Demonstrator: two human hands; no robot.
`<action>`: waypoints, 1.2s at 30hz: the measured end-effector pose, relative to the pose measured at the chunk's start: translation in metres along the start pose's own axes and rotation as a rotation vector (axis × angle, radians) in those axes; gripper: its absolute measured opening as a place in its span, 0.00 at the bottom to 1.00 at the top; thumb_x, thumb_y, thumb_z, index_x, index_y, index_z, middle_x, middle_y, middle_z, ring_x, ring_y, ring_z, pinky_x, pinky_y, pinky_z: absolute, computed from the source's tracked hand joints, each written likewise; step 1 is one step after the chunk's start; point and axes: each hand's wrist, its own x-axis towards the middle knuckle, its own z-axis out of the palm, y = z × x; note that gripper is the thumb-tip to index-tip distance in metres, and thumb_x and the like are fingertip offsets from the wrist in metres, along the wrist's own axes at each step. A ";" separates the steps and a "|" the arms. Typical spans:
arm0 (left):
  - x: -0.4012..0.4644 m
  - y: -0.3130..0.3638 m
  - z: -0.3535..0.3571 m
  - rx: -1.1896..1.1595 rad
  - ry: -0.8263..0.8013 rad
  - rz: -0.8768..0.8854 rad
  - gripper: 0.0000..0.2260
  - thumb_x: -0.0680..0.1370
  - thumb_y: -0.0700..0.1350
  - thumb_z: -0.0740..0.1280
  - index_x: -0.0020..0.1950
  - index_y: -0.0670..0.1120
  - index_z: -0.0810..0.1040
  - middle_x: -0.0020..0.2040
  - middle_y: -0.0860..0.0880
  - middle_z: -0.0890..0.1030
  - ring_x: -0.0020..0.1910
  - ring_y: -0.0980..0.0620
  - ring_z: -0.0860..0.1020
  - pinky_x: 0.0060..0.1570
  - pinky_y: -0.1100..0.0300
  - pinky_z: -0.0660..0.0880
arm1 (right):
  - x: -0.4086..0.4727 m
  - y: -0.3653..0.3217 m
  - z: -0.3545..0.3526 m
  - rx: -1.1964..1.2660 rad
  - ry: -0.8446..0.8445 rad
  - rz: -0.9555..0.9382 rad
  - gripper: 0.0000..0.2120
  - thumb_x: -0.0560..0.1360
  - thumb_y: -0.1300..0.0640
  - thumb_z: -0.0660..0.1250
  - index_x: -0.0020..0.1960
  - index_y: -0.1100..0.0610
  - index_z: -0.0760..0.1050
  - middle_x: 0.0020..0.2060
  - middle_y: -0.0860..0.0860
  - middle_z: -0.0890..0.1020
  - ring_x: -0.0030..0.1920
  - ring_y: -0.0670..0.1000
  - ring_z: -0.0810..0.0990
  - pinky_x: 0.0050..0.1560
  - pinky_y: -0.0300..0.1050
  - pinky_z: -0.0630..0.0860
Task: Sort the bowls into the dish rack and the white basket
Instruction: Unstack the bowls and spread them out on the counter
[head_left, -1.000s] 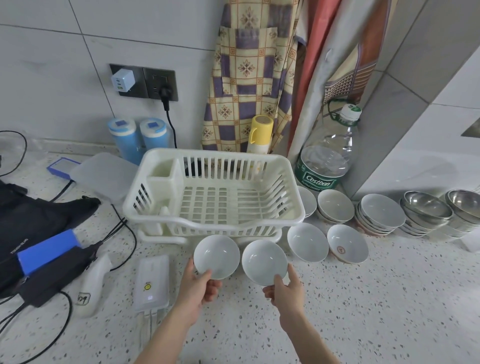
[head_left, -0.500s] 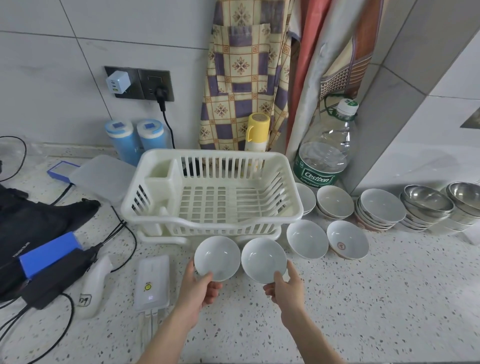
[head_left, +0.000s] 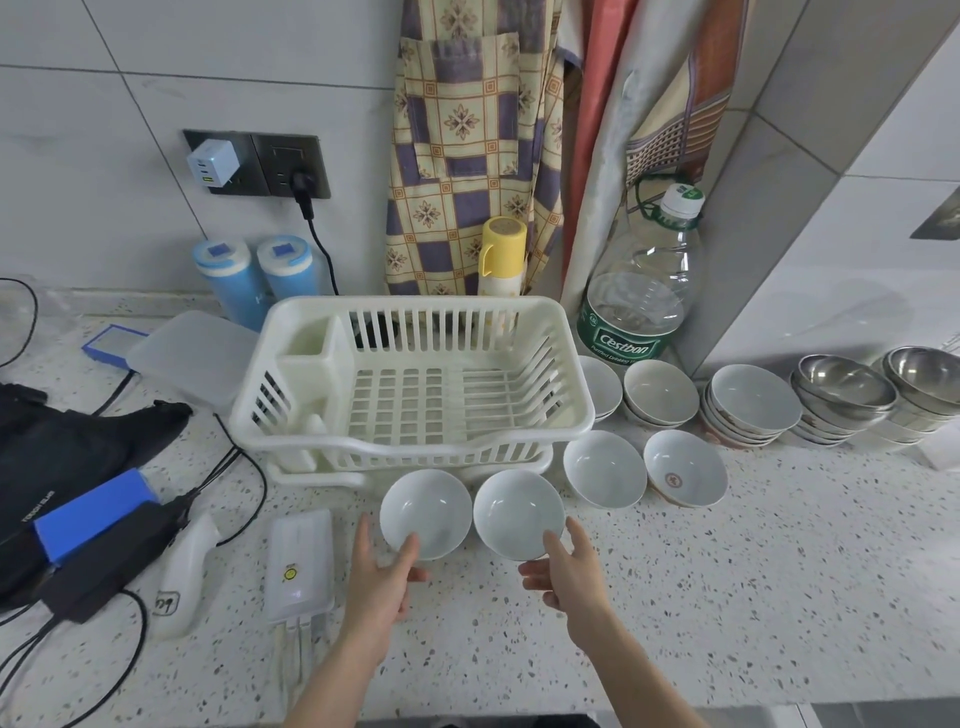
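Both forearms reach in from the near edge of the speckled counter (head_left: 727, 597), each hand at a white bowl in front of the dish rack (head_left: 410, 384). The left hand (head_left: 376, 582) grasps the left bowl (head_left: 426, 512) at its near rim, thumb laid inside the rim and the other fingers curled beneath. The right hand (head_left: 569, 571) grasps the right bowl (head_left: 518, 512) the same way, thumb over the near rim, fingers under it. The two bowls sit side by side, nearly touching, mouths facing up and toward the camera, just near of the rack's front wall. Whether they rest on the counter or are lifted cannot be told. The rack holds no bowls. To the right stand two more white bowls (head_left: 605, 467), and farther right, stacks of white bowls (head_left: 748, 405) and steel bowls (head_left: 844, 384).
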 end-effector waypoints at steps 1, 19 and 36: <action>-0.003 0.001 0.003 0.001 0.045 0.024 0.35 0.78 0.51 0.69 0.79 0.58 0.53 0.36 0.41 0.83 0.23 0.56 0.68 0.24 0.61 0.65 | 0.000 -0.002 -0.003 -0.006 -0.012 0.018 0.24 0.81 0.54 0.59 0.76 0.48 0.60 0.31 0.57 0.85 0.27 0.50 0.81 0.23 0.37 0.68; -0.036 0.051 0.203 0.147 -0.253 0.253 0.14 0.81 0.53 0.64 0.66 0.54 0.71 0.39 0.50 0.82 0.24 0.59 0.72 0.27 0.67 0.70 | 0.015 -0.052 -0.137 -0.062 0.105 -0.125 0.10 0.79 0.50 0.63 0.48 0.53 0.80 0.32 0.54 0.85 0.26 0.49 0.79 0.25 0.33 0.68; 0.060 0.106 0.316 0.149 0.112 0.114 0.36 0.79 0.46 0.66 0.79 0.51 0.45 0.36 0.45 0.82 0.23 0.49 0.76 0.19 0.59 0.71 | 0.148 -0.154 -0.190 -0.951 0.231 -0.185 0.18 0.81 0.49 0.51 0.53 0.59 0.75 0.48 0.56 0.82 0.49 0.60 0.80 0.43 0.47 0.70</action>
